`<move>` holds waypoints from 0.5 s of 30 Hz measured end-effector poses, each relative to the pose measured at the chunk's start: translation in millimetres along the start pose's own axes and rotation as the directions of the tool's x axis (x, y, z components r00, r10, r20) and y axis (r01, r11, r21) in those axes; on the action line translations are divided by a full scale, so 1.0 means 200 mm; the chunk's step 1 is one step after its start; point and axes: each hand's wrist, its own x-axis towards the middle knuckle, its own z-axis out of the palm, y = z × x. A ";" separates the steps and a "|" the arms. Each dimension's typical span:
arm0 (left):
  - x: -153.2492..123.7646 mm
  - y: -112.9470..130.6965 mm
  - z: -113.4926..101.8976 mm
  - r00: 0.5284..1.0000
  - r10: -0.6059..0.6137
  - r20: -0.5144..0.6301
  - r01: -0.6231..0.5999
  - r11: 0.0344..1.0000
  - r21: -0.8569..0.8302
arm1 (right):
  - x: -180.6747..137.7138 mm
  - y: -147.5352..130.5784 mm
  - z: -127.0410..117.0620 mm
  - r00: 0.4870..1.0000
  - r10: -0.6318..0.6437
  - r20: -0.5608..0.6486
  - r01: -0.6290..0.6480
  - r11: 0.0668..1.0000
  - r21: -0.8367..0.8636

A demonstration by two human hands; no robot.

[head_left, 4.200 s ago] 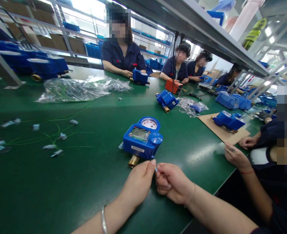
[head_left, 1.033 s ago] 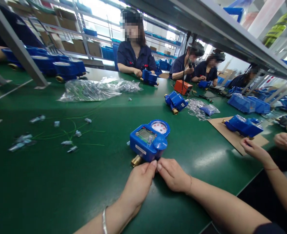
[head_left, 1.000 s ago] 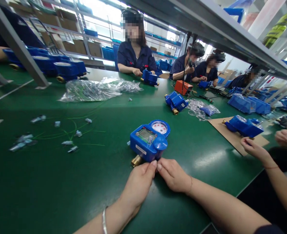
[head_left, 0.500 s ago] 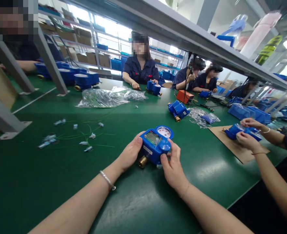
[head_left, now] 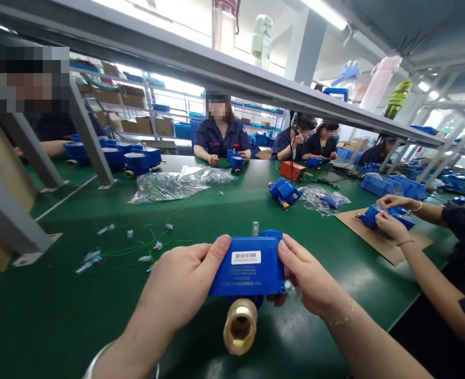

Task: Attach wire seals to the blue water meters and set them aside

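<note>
I hold a blue water meter (head_left: 248, 266) up off the green table (head_left: 58, 316), tilted so its flat side with a white barcode label faces me. Its brass threaded port (head_left: 239, 326) points toward me below the housing. My left hand (head_left: 180, 287) grips the meter's left side, thumb along the top edge. My right hand (head_left: 309, 279) grips the right side, and a small clear piece shows by its fingers.
Small clear seals and green wires (head_left: 137, 245) lie on the table to the left. Plastic bags (head_left: 177, 184), more blue meters (head_left: 285, 192) and an orange box (head_left: 291, 169) sit further back. A co-worker's hands (head_left: 390, 218) handle a meter on cardboard (head_left: 390, 239) at right. A metal frame leg (head_left: 7, 221) stands left.
Both hands left a small piece, gripped the meter's sides and lifted it off the table, tipping its labelled side toward me. The view swung up and left.
</note>
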 end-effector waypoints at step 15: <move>-0.05 0.03 0.00 0.998 0.055 -0.011 -0.049 0.947 0.317 | -0.04 0.01 -0.01 1.000 -0.020 0.003 0.019 0.998 0.056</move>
